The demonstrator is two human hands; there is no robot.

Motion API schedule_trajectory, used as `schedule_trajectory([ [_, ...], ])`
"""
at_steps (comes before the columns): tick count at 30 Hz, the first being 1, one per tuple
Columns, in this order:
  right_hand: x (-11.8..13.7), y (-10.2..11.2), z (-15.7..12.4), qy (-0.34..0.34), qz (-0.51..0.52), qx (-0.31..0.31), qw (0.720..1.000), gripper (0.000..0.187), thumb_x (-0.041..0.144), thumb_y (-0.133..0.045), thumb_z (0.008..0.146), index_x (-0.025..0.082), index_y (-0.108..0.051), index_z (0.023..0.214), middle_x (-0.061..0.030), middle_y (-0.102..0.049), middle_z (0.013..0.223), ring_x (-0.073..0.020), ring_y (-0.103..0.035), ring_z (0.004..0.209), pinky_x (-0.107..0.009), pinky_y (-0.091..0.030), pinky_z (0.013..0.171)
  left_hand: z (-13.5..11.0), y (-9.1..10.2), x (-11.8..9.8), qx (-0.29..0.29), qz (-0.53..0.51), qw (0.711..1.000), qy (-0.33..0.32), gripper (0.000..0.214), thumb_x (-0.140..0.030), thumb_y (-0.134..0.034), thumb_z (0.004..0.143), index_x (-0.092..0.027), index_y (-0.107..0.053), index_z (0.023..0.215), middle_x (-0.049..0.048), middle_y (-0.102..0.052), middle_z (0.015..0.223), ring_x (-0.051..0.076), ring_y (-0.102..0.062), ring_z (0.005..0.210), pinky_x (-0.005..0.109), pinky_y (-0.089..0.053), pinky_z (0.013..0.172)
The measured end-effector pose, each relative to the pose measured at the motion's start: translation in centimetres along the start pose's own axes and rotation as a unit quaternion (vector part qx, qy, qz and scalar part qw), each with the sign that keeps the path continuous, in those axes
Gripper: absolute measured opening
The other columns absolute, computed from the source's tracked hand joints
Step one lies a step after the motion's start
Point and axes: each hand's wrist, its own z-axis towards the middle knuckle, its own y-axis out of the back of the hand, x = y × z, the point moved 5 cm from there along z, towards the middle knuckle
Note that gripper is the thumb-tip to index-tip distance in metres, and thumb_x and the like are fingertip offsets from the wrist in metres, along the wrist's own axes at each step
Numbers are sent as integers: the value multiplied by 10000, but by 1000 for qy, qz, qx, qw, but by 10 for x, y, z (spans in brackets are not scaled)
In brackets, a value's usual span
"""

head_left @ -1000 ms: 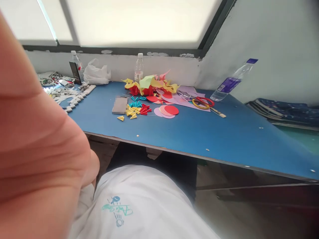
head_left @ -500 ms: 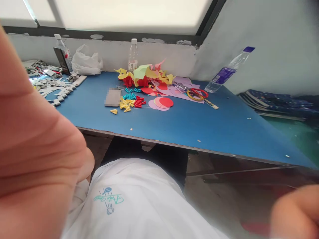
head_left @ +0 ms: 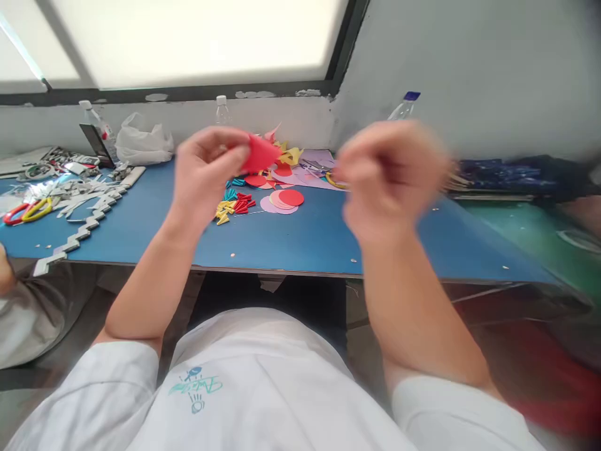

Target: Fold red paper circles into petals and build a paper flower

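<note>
In front of my chest, over the blue table (head_left: 310, 241), my left hand (head_left: 209, 163) pinches a piece of red paper (head_left: 261, 154) between thumb and fingers. My right hand (head_left: 385, 172) is raised to the right, its fingers curled together and smeared by motion. Whatever that hand may hold cannot be made out. Behind and below the hands lie several paper circles (head_left: 291, 198) in red, pink and purple. Small rolled paper cones, red (head_left: 243, 203), yellow (head_left: 224, 212) and blue (head_left: 230, 194), form a pile partly beside my left wrist.
Purple sheets (head_left: 315, 160) with scissors and paper scraps (head_left: 292, 156) lie at the back. Bottles (head_left: 223, 113) and a white plastic bag (head_left: 143, 143) stand along the wall. To the left are grey folded strips (head_left: 87, 228), more scissors (head_left: 38, 210) and another person's sleeve (head_left: 23, 332).
Both hands, large and close to the camera before, are now out over the table. The red paper in my left hand has come into view. The view has shifted right and tilted up.
</note>
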Motion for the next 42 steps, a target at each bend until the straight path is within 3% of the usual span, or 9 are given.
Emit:
schedule_trajectory([
  [2, -24, -12, 13, 11, 12, -90, 996, 666, 916, -737, 1159, 322, -654, 870, -55, -668, 848, -327, -710, 845, -561, -692, 875, 17, -11, 59, 33, -18, 990, 135, 257, -300, -1109, 811, -238, -909, 961, 29, -915, 1016, 224, -886, 989, 394, -763, 931],
  [5, -79, -60, 28, -133, 73, -37, 988, 552, 801, -835, 1122, 337, -613, 924, -58, -732, 884, -298, -657, 875, -474, -669, 875, 26, -7, 122, 9, -13, 982, 190, 404, -252, -1109, 748, -249, -827, 1037, 16, -880, 1009, 215, -846, 973, 410, -759, 966],
  [9, -121, -104, 19, -221, 116, 51, 967, 603, 808, -750, 1171, 307, -598, 872, -2, -628, 707, -243, -626, 699, -376, -554, 661, 22, 9, 160, -24, 14, 977, 213, 538, -246, -1072, 746, -254, -802, 1212, 15, -877, 1063, 239, -855, 1020, 422, -751, 984],
  [12, -127, -114, 5, -214, 151, 107, 959, 640, 831, -859, 1102, 279, -653, 854, -12, -650, 745, -240, -630, 753, -351, -484, 663, 18, 15, 165, -23, 47, 977, 208, 519, -236, -1073, 793, -226, -800, 1234, 21, -869, 1066, 230, -818, 970, 413, -713, 922],
  [19, -135, -115, -6, -255, 227, 104, 934, 415, 593, -994, 936, 249, -763, 916, -2, -686, 780, -220, -608, 748, -335, -457, 649, 16, 23, 163, -51, 59, 967, 241, 624, -102, -1015, 925, -195, -751, 1483, -10, -858, 997, 218, -782, 1004, 405, -624, 962],
  [25, -144, -110, -7, -285, 282, 95, 911, 400, 549, -1037, 885, 221, -812, 840, -27, -731, 782, -213, -645, 750, -324, -511, 662, 18, 24, 165, -11, 71, 971, 227, 257, -65, -972, 1002, -136, -840, 1212, 39, -920, 1136, 214, -776, 1081, 421, -604, 1036],
  [31, -139, -107, -7, -302, 303, 113, 897, 405, 511, -1117, 800, 210, -848, 832, -57, -780, 805, -219, -684, 793, -284, -536, 648, 14, 24, 172, 11, 35, 970, 240, 344, -143, -1071, 937, -130, -893, 1231, 60, -963, 1178, 256, -817, 1149, 463, -632, 1129],
  [36, -143, -108, -9, -278, 309, 123, 901, 554, 653, -1180, 756, 206, -879, 886, -64, -802, 836, -209, -683, 788, -279, -533, 648, 13, 26, 174, -8, 33, 967, 252, 400, -165, -1116, 933, -135, -889, 1261, 63, -955, 1177, 264, -838, 1161, 518, -656, 1220],
  [42, -150, -109, -11, -259, 283, 143, 912, 567, 699, -1148, 819, 208, -887, 927, -57, -792, 815, -209, -669, 743, -308, -534, 650, 13, 29, 175, -15, 22, 968, 249, 455, -195, -1144, 878, -152, -887, 1250, 82, -936, 1166, 273, -842, 1084, 536, -670, 1161],
])
